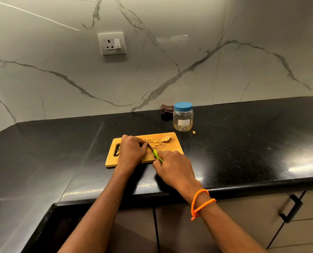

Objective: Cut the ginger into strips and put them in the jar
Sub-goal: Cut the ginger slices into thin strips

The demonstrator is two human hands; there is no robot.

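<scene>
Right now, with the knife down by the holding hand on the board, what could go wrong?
1. The knife blade sits right beside the left hand's curled fingers; a slip could nick them.
2. The jar still has its blue lid on, so the strips cannot go in until a hand is free to open it.
3. One ginger bit already lies on the counter beside the jar; more may scatter off the cutting board.

We see pale yellow ginger strips [156, 142] scattered near the far edge of the cutting board [172, 149], with a larger uncut ginger piece [165, 138] just beside them toward the far right corner. Our clear jar [182, 117], blue lid on, stands upright on the counter [243, 136] beyond that corner.
</scene>
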